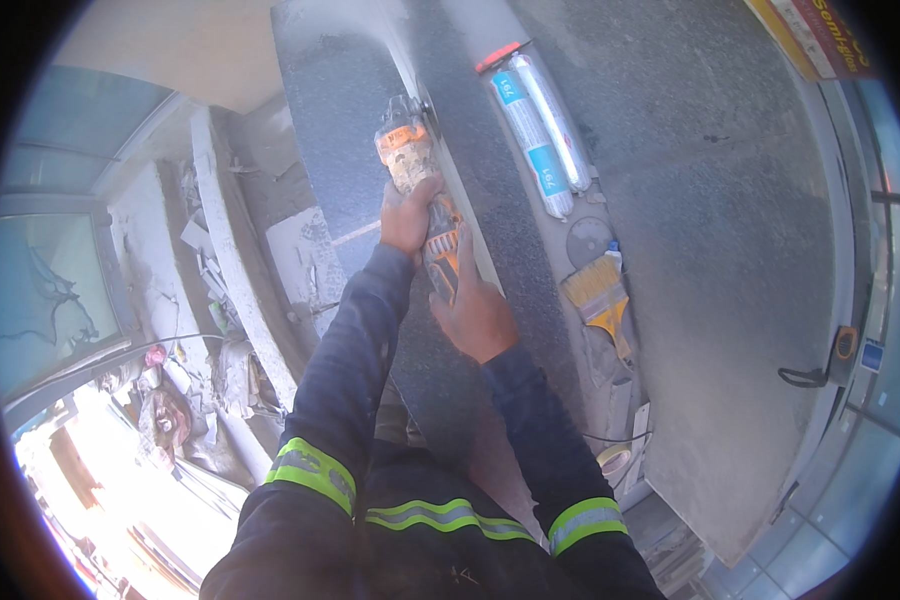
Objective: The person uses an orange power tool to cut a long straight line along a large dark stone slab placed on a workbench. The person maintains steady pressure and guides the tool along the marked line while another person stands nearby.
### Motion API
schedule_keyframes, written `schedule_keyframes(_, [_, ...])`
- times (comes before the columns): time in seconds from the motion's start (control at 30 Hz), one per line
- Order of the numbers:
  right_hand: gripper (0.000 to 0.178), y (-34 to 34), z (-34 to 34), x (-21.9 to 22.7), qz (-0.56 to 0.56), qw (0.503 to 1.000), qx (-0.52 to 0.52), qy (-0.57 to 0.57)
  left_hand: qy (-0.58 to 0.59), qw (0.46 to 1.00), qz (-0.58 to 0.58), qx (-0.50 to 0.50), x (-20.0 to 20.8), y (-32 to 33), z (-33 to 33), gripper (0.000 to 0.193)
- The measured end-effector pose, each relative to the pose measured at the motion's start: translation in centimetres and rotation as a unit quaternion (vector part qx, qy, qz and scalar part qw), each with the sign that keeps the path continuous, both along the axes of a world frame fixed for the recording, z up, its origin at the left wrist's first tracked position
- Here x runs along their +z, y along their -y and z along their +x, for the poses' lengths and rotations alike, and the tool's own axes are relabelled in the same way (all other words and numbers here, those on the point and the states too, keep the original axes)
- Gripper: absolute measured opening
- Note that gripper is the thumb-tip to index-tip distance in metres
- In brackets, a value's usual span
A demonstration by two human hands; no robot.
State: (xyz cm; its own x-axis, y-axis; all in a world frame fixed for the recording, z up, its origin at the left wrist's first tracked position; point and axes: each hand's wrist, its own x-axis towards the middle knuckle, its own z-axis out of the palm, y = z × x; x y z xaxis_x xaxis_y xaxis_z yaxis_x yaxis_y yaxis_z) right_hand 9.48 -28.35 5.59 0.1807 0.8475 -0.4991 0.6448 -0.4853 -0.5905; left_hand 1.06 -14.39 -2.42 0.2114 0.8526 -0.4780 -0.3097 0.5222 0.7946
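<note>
The left hand (410, 215) has its grip closed around the middle of an orange-and-dark power tool (444, 240), while the right hand (478, 318) holds its rear end, one finger lying forward along the body. The tool is over a dark speckled slab (342, 130), its head beside a pale strip (460, 180). To the right lie two long tubes (527, 130), a round grey disc (587, 240) and, just beside it, a wide yellow-handled brush (598, 300)
</note>
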Motion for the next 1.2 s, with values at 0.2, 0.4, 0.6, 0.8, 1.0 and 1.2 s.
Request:
schedule_keyframes(0.2, [0.103, -0.6, -0.2, -0.6, 0.053, 0.998, -0.014, -0.009, -0.028, 0.999, -0.016, -0.004, -0.4, -2.2, 0.1, 0.058])
schedule_keyframes(0.4, [0.093, 0.6, 0.0, 0.0, 0.019, 0.999, 0.023, 0.024, -0.007, 0.999, -0.033, 0.002, 0.2, -3.0, 0.2, 0.041])
schedule_keyframes(0.6, [0.096, 3.7, -0.2, 1.4, 0.078, 0.997, 0.017, 0.018, 0.017, 0.999, -0.037, 0.003, 1.2, -0.5, -0.3, 0.048])
schedule_keyframes(0.8, [0.091, 5.3, 0.3, 2.2, 0.105, 0.993, -0.005, -0.048, -0.038, 0.998, -0.014, 0.038, 2.7, -0.1, -0.1, 0.098])
schedule_keyframes(1.0, [0.091, 4.6, 0.5, 1.3, 0.068, 0.996, 0.002, -0.050, -0.084, 0.996, 0.030, 0.001, 2.1, -3.4, 0.0, 0.105])
schedule_keyframes(1.2, [0.095, 3.7, 0.5, -0.7, 0.188, 0.982, 0.004, -0.020, -0.112, 0.993, 0.026, 0.010, 0.9, -5.0, 0.2, 0.101])
